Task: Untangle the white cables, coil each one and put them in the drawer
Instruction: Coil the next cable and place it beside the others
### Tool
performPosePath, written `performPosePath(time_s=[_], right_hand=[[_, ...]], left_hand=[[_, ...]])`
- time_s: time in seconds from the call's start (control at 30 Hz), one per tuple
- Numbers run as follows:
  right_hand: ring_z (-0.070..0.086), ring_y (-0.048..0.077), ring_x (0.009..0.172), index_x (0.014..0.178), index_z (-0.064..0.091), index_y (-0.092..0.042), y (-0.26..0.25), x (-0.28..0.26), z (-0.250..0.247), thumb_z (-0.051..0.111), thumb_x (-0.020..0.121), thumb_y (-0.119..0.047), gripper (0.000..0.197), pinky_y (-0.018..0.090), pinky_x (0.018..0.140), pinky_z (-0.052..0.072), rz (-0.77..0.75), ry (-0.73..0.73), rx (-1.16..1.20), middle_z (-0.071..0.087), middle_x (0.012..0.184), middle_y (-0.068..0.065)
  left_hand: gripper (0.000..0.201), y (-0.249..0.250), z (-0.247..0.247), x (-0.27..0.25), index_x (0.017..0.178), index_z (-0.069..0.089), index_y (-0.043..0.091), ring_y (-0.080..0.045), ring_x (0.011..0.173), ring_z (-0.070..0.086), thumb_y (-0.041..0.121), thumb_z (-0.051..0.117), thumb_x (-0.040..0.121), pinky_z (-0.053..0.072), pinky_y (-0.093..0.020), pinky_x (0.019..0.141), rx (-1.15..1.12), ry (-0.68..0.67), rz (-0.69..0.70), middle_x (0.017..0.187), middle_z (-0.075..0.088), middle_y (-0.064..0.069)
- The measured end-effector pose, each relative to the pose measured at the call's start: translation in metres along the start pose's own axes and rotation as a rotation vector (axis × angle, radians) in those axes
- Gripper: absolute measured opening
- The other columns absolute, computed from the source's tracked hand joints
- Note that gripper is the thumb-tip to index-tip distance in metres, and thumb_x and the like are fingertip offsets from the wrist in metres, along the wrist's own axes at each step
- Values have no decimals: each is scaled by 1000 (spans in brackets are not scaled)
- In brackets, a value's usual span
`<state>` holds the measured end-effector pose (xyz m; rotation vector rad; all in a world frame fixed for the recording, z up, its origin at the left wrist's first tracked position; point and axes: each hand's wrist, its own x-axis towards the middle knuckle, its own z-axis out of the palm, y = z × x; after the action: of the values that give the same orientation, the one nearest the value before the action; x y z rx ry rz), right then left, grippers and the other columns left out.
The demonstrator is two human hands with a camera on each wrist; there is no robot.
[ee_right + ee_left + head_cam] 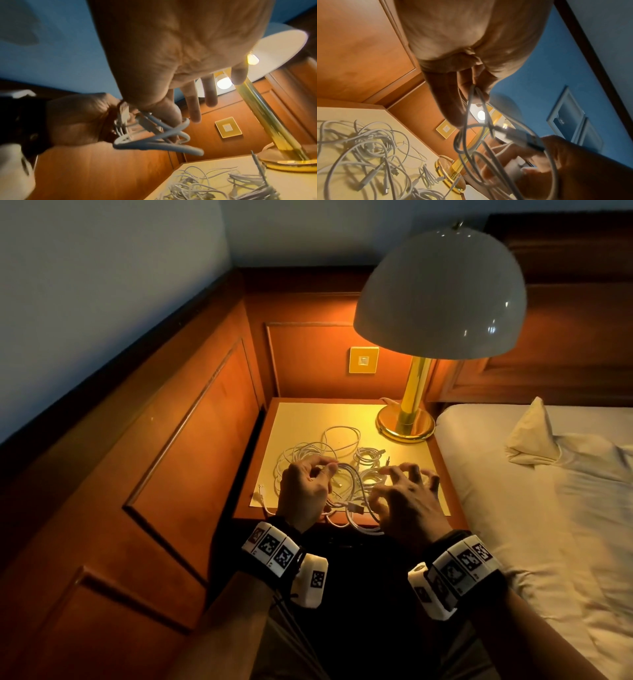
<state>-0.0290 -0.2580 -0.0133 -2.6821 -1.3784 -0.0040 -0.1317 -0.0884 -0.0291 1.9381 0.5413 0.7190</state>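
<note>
Your left hand (306, 487) pinches a lifted strand of the tangled white cables (329, 455), holding it off the pile, I judge, so your right hand (404, 501), thumb and forefinger on its plug end with the other fingers spread, can thread it free above the yellow-topped wooden nightstand (301, 422).

bedroom: bed (534, 474), nightstand (301, 419), lamp (438, 296)

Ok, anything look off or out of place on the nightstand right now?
Only the cables: they lie in a tangled heap on the nightstand, and some loops hang over its front edge. The lamp stands upright. Nothing looks damaged.
</note>
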Motion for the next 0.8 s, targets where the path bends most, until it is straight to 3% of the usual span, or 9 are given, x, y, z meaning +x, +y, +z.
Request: performPosePath(time_s=[0.13, 0.2, 0.3, 0.37, 0.43, 0.5, 0.6, 0.7, 0.8], right_hand=[[43, 16, 120, 92, 67, -41, 4, 7, -2, 56, 95, -27, 18, 45, 99, 37, 125, -16, 471, 58, 129, -12], [52, 15, 113, 87, 67, -38, 4, 8, -4, 58, 94, -37, 11, 45, 96, 45, 170, 38, 702, 65, 118, -9], [58, 11, 106, 106, 63, -25, -1, 5, -5, 60, 91, -44, 24, 33, 85, 49, 96, -13, 799, 64, 117, -7], [59, 10, 101, 115, 52, -22, -3, 5, -1, 63, 92, -31, 27, 23, 78, 49, 42, -46, 775, 59, 115, -7], [61, 10, 96, 117, 45, -24, -1, 6, 7, 62, 92, -9, 34, 19, 73, 48, 91, -22, 863, 60, 111, -5], [65, 17, 95, 118, 43, -24, 2, 8, 13, 54, 90, 8, 44, 28, 69, 55, 226, 62, 1049, 65, 103, 3], [66, 22, 84, 116, 56, -13, 12, 9, 19, 46, 95, 4, 28, 40, 62, 60, 356, 286, 1101, 67, 88, 5], [68, 33, 74, 107, 68, -6, 21, 11, 25, 45, 95, 2, 27, 47, 54, 60, 447, 426, 1200, 68, 82, 11], [67, 33, 76, 103, 68, -7, 26, 11, 25, 43, 93, 1, 29, 48, 59, 60, 491, 456, 1242, 68, 82, 14]], left_hand=[[15, -2, -6, 4, 110, 69, 16, -23, 59, 67, 21, 59, 100, 58, -42, 53, -58, -61, -29, 66, 66, 1], [15, -5, -10, 4, 112, 66, 17, -31, 66, 69, 19, 57, 101, 60, -46, 55, -129, -80, -52, 68, 67, -1], [16, -3, -13, 5, 113, 64, 14, -41, 77, 69, 13, 52, 103, 60, -51, 65, -263, -117, -111, 71, 67, -6], [18, -2, -16, 4, 115, 64, 11, -39, 82, 70, 11, 50, 104, 60, -54, 75, -356, -123, -129, 76, 69, -9], [20, -3, -20, 3, 118, 64, 9, -38, 88, 70, 12, 52, 103, 59, -56, 82, -434, -114, -141, 80, 71, -9], [24, -5, -26, 3, 123, 64, 9, -37, 92, 70, 12, 56, 100, 59, -52, 86, -498, -119, -153, 82, 72, -9], [23, -4, -38, 2, 113, 72, 9, -30, 88, 70, 3, 57, 96, 58, -48, 88, -571, -80, -89, 83, 73, -11], [20, -8, -52, 0, 92, 76, 9, -28, 82, 72, -1, 59, 91, 57, -36, 79, -675, 36, -77, 82, 75, -13], [12, -17, -61, -1, 84, 72, 7, -37, 91, 72, 3, 61, 84, 55, -44, 88, -535, -66, -162, 86, 74, -19]])
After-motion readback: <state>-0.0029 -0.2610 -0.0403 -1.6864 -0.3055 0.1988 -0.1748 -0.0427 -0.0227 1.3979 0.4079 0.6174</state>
